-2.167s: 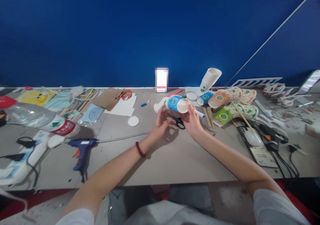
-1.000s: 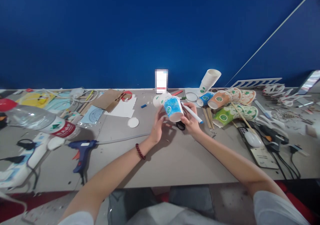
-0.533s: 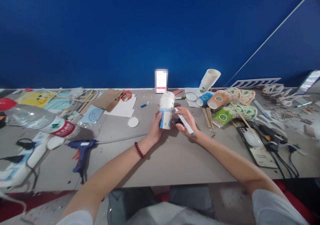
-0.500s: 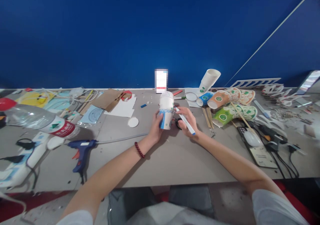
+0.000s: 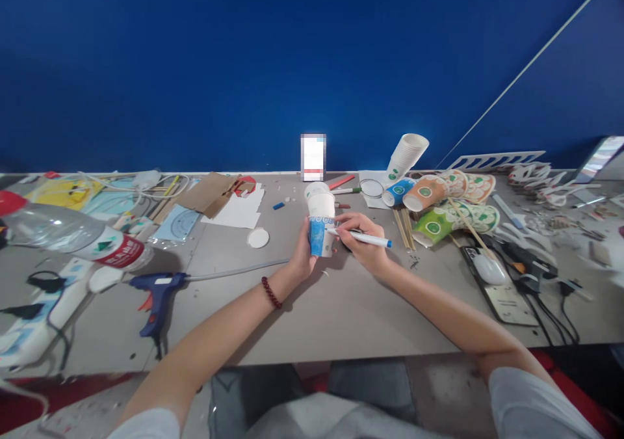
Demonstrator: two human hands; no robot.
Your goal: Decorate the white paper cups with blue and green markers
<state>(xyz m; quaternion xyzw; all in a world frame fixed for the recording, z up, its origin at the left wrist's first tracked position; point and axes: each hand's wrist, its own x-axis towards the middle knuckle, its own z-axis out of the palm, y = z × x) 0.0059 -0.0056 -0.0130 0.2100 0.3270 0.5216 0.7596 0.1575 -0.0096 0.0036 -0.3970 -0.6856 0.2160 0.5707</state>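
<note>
My left hand [image 5: 303,253] is wrapped round a paper cup [image 5: 319,234] whose side is partly coloured blue. White paper cups [image 5: 320,199] sit at the top of it, as one stacked piece. Between the fingers of my right hand [image 5: 363,240] is a white marker [image 5: 368,238] with a blue end. Its tip points left at the cup's side and appears to touch it. Behind the hands lie a blue marker cap [image 5: 278,205], a green-tipped marker [image 5: 346,191] and a red marker [image 5: 342,181]. A round white disc [image 5: 258,237] rests left of the cup.
A blue glue gun [image 5: 158,296], a power strip [image 5: 43,309] and a lying water bottle [image 5: 80,234] are at left. Patterned paper cups [image 5: 433,224], a phone [image 5: 507,296] and a mouse [image 5: 489,270] are at right. A lit screen [image 5: 312,156] stands against the blue wall.
My right hand has turned the marker from pointing up and left to nearly level, with its tip brought to the cup. The cup has rotated, showing more of its blue side.
</note>
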